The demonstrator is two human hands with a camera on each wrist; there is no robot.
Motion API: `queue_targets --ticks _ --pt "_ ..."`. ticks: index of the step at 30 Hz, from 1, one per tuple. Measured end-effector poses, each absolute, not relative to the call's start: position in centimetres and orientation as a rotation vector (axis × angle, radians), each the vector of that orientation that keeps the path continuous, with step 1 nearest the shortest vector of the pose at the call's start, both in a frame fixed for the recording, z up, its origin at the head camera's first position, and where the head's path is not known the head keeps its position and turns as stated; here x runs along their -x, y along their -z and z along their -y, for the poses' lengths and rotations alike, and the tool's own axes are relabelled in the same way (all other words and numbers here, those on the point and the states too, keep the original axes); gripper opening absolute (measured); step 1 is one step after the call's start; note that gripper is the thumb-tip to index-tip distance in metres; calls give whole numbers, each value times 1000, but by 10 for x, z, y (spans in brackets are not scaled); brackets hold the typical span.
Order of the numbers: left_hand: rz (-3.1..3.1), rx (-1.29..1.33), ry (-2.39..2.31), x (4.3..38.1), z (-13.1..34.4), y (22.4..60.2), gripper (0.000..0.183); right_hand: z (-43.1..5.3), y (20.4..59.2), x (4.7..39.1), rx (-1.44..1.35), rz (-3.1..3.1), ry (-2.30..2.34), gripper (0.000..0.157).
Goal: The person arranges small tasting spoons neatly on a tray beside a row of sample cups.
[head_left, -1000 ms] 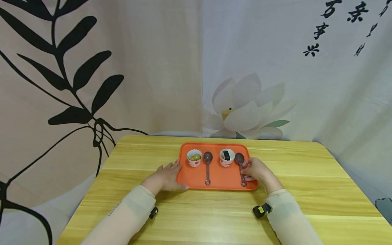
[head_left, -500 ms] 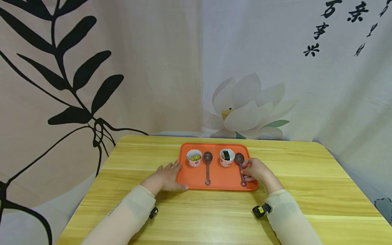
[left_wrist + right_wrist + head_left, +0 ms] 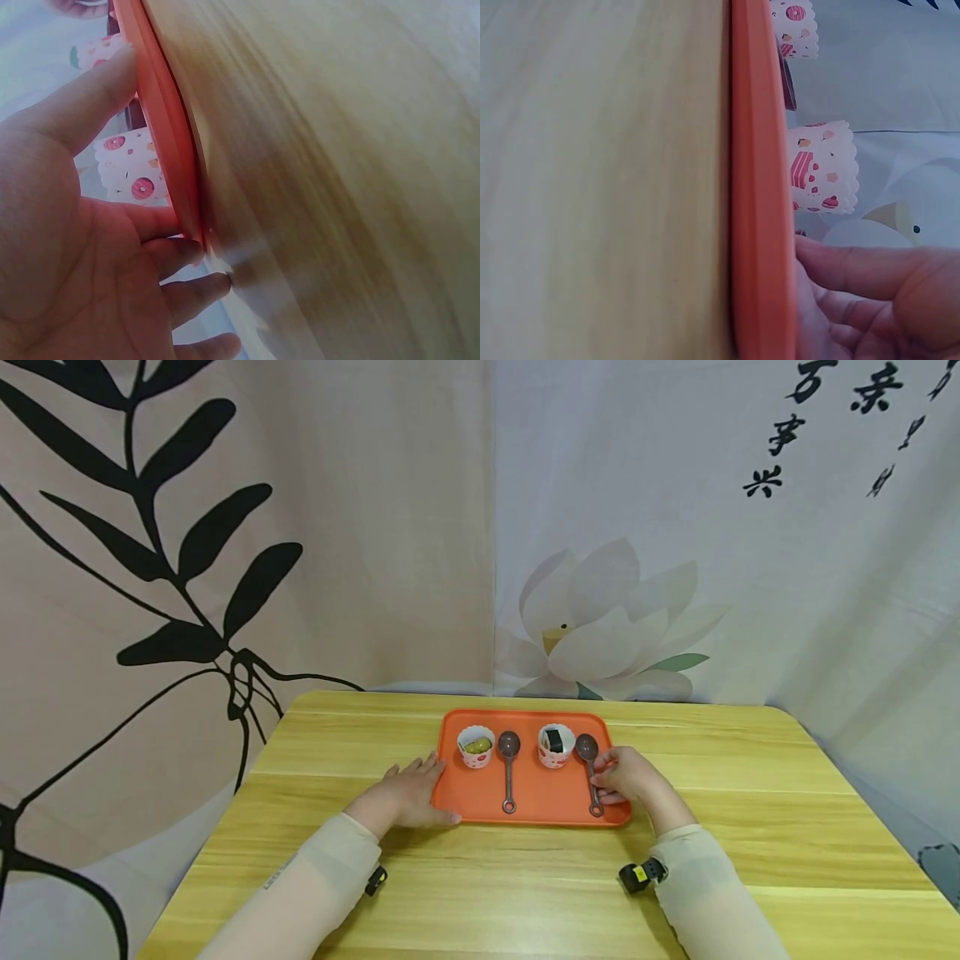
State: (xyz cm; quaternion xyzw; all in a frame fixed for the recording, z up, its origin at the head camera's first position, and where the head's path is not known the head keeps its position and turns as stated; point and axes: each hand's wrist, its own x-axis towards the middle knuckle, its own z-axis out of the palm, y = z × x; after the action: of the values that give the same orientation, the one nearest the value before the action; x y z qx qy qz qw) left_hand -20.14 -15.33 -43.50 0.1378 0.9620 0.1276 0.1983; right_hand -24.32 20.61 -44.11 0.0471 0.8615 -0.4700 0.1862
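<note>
An orange tray lies on the wooden table. My left hand touches its left side with straight, spread fingers; in the left wrist view the thumb rests at the tray's rim. On the right, my right hand pinches the handle of a brown spoon lying on the tray. Left of that spoon is a paper cup with a small rice ball wrapped in black. A second brown spoon lies mid-tray, beside another paper cup holding yellow-green food.
The wooden table extends around the tray on all sides. A printed curtain hangs behind its far edge. A small black camera is strapped at the right wrist, another at the left.
</note>
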Motion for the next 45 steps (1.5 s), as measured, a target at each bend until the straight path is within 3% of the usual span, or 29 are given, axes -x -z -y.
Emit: queue_targets --ticks 45 --pt "-2690 -400 -373 200 154 433 104 -225 405 224 3 -2485 1278 25"
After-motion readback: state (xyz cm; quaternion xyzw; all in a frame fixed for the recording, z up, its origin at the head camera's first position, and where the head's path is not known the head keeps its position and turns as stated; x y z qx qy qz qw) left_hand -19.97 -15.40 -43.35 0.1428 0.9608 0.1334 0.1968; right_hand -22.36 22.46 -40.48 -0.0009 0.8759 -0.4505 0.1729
